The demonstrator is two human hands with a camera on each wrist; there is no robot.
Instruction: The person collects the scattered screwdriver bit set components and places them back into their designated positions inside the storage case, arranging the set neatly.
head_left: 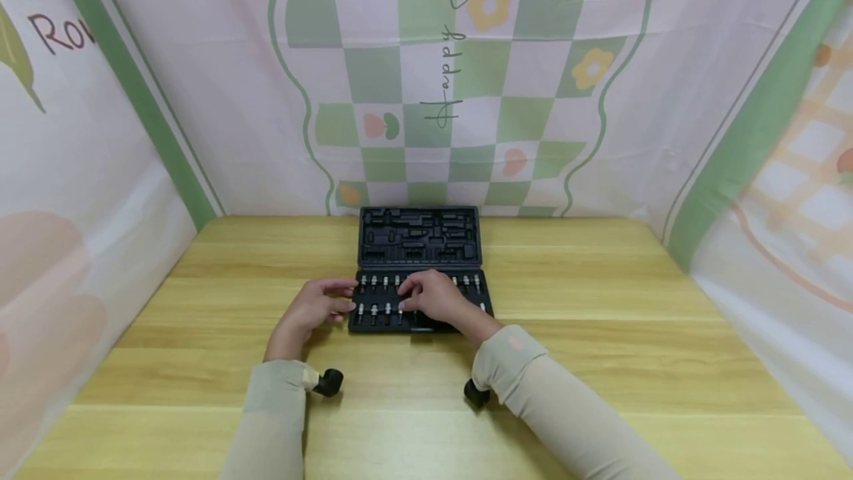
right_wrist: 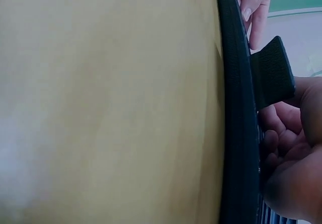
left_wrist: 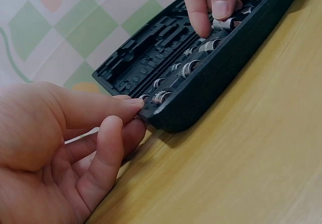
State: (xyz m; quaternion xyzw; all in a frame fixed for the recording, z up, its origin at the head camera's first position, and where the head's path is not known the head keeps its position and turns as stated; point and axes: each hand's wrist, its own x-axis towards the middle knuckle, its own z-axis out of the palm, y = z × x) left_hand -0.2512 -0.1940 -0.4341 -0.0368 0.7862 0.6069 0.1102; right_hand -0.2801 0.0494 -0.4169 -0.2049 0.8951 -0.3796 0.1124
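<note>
An open black socket case (head_left: 420, 330) lies on the wooden table with its molded lid (head_left: 420, 235) raised at the back. Two rows of silver bit sockets (left_wrist: 190, 68) fill its lower half. My left hand (head_left: 320, 306) grips the case's left edge, its thumb (left_wrist: 128, 105) at the corner and the other fingers bent beside it. Over the middle of the rows reaches my right hand (head_left: 433, 295). Its thumb (left_wrist: 221, 5) touches a bit socket (left_wrist: 225, 24) in the front row, with the index finger a little apart from it. The right hand covers several sockets in the head view.
Light wood table surface (head_left: 573, 391) surrounds the case. A printed fabric curtain (head_left: 426, 95) hangs behind the table and at both sides. On the cuffs, black wrist cameras (head_left: 329, 382) stick out. A latch tab (right_wrist: 274, 73) projects from the case front.
</note>
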